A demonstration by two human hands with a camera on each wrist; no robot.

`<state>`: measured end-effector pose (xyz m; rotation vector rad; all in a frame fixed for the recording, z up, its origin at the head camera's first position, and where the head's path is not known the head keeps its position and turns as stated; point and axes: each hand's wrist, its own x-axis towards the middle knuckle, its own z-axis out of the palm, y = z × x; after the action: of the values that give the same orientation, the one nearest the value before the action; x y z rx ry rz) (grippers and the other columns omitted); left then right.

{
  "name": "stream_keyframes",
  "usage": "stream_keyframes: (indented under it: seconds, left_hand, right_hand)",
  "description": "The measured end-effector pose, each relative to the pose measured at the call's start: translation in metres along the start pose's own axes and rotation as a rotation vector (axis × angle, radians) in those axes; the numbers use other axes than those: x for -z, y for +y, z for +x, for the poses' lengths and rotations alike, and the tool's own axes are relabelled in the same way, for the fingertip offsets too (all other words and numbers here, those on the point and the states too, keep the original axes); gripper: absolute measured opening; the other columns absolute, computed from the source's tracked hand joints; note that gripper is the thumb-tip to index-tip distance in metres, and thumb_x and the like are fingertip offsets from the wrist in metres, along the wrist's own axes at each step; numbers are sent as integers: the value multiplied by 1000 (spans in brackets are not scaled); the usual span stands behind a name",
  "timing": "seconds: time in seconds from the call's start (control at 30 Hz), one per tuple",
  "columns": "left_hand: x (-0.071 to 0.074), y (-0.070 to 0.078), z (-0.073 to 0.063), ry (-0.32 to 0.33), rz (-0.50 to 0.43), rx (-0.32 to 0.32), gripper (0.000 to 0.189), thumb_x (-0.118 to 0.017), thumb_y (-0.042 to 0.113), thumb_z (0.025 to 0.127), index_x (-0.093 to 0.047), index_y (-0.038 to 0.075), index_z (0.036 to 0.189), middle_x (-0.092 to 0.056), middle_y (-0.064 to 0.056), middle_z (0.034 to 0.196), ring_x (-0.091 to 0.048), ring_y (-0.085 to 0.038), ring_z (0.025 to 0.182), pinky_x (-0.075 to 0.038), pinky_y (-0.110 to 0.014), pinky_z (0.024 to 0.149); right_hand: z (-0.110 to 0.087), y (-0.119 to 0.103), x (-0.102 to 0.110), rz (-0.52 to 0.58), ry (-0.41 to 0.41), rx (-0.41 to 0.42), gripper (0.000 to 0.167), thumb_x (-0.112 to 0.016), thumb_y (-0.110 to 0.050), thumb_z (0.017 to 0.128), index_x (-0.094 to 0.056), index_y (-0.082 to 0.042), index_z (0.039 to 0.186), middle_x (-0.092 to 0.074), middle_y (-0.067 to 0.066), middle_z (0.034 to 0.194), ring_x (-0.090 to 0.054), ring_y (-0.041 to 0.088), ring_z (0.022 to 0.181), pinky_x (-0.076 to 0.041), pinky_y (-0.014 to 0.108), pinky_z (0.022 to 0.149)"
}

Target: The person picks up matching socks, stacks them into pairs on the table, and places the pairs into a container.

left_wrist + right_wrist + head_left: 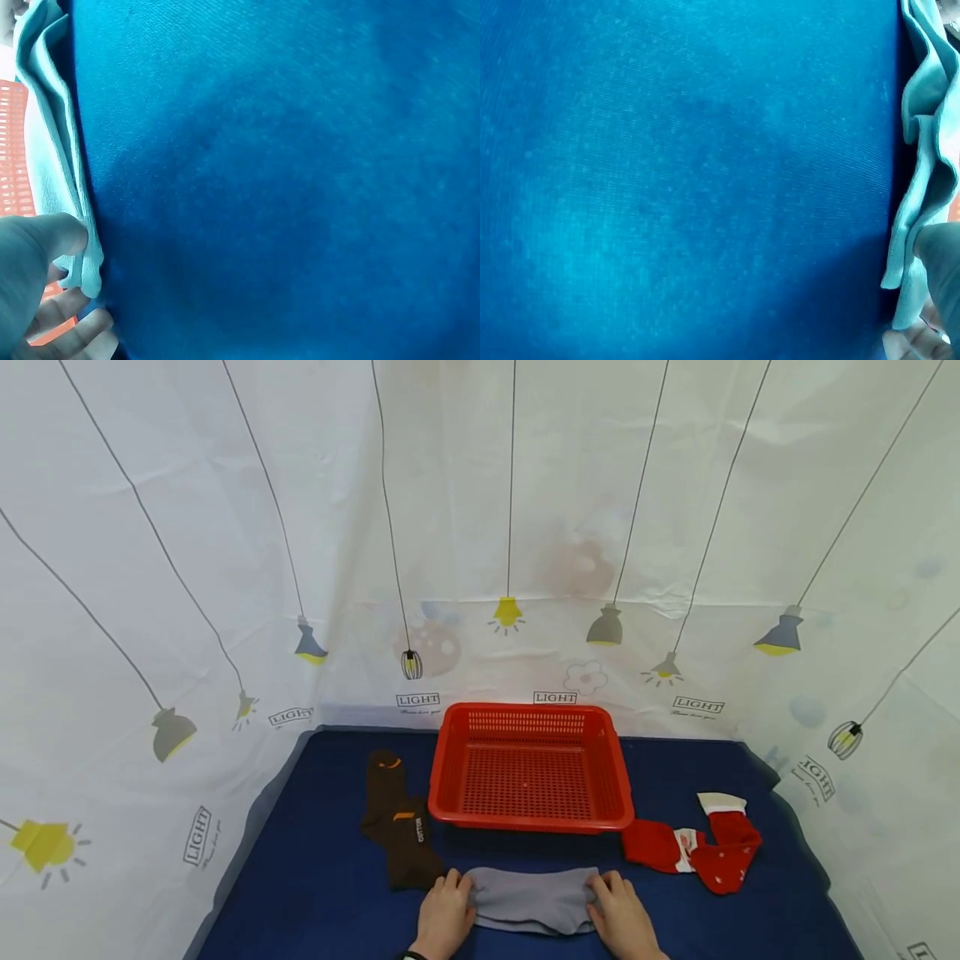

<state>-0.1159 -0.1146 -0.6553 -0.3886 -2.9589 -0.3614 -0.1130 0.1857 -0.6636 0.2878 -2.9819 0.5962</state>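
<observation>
Grey socks lie crosswise near the front of the blue table, layered one on the other. My left hand pinches their left end, and my right hand pinches the right end. In the left wrist view, the left thumb presses on the layered edge with fingers beneath. Wavy folds of the grey socks show in the right wrist view, the right thumb against their end. Brown socks lie just beyond my left hand. Red socks with white parts lie bent, beyond my right hand.
A red plastic basket with slotted walls stands behind the grey socks, nothing visible inside it. Blue cloth covers the table. White sheeting printed with hanging lamps encloses the back and sides.
</observation>
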Motion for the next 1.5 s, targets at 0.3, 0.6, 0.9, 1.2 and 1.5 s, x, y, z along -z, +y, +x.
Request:
stream_keyframes:
  seconds: [0.3,0.6,0.9,1.2,1.5]
  left_hand:
    - [1,6,-2,-66,-20,33,33,-90,14,76,-68,11,100,-57,-4,89,-52,-19,71,-50,-32,62]
    - [1,6,0,-66,-22,29,32,-90,10,75,-67,10,97,-57,-4,88,-54,-19,70,-51,-32,63]
    - [-5,7,2,33,2,7,28,-87,7,70,-66,12,88,-58,-3,83,-60,-21,69,-51,-32,59]
    - [8,8,6,84,-38,-3,29,-88,4,70,-65,13,87,-59,-2,82,-61,-19,70,-50,-30,56]
    - [34,13,11,108,-63,-3,29,-88,5,71,-65,13,88,-57,0,82,-60,-17,71,-50,-28,57]
  right_hand:
    - [-2,-3,-6,-27,-8,14,30,-84,-6,82,-62,-14,101,-53,5,94,-51,18,75,-44,32,63]
    - [-3,-4,-9,-13,-24,27,30,-83,-3,83,-59,-15,96,-50,3,91,-50,16,74,-44,31,64]
    - [0,-4,-9,-21,-52,32,29,-81,-3,85,-58,-16,96,-52,3,91,-51,16,75,-46,31,63]
    - [1,-7,4,-38,-10,33,29,-78,0,86,-56,-16,97,-51,1,90,-48,14,71,-43,28,61]
    - [4,-12,27,-72,172,129,34,-83,2,80,-59,-14,98,-51,0,91,-53,16,76,-47,29,64]
